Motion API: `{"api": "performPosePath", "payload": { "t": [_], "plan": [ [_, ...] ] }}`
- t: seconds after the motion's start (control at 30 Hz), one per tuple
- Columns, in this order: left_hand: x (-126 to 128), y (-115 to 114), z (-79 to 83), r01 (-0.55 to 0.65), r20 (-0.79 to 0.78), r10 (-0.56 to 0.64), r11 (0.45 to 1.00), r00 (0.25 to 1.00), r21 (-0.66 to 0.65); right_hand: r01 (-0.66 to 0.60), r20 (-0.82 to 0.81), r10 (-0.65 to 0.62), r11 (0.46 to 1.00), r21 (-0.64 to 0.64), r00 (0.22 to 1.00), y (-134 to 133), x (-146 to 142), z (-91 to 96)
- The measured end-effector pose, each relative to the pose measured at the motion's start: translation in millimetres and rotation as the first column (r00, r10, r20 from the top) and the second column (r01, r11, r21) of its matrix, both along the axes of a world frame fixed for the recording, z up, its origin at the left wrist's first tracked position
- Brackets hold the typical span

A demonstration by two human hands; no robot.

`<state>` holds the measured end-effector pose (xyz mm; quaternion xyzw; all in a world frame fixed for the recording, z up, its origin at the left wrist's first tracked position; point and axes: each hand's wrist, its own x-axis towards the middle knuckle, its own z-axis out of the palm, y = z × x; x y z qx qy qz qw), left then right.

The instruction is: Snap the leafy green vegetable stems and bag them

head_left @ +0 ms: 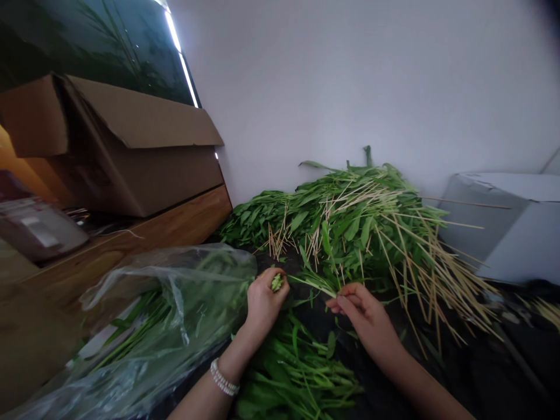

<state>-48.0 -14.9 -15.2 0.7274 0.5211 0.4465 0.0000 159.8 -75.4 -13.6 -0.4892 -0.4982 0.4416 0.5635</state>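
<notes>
My left hand [266, 296], with a beaded bracelet [224, 379] at the wrist, is closed around a bundle of green stems [276, 283]; their pale ends show between thumb and forefinger. To its right, my right hand [359, 309] pinches the end of a thin leafy stem [319, 284] between thumb and fingers. The stem's leaves point toward the left hand. Below both hands lies a loose pile of leafy green stems [297, 373] on a dark surface. Behind them is a large heap of leafy greens [306, 204].
Many thin pale sticks [441, 280] poke out of the heap. A clear plastic bag [175, 291] with greens inside lies at left. A cardboard box [144, 169] stands on a wooden surface [175, 219] behind it. At right, a white box [520, 227] sits against the wall [350, 76].
</notes>
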Motion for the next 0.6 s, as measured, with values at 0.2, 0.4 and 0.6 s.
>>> {"api": "performPosePath", "payload": {
  "t": [0.2,0.4,0.6],
  "plan": [
    [3.6,-1.1,-1.7,-0.07,-0.011,0.07,0.997,0.997,-0.009,-0.018,-0.077,0.013,0.997,-0.071,0.997,-0.4,-5.7,1.2],
    [-10.3,9.3,1.5,-0.199,0.09,0.201,0.979,0.975,-0.037,0.035,-0.079,-0.04,0.997,-0.073,0.996,2.6,5.1,-1.4],
    [-15.3,10.8,1.5,-0.078,0.156,0.07,0.996,0.985,0.045,0.075,-0.103,-0.083,0.994,-0.081,0.991,7.1,13.6,-5.2]
  ]
}}
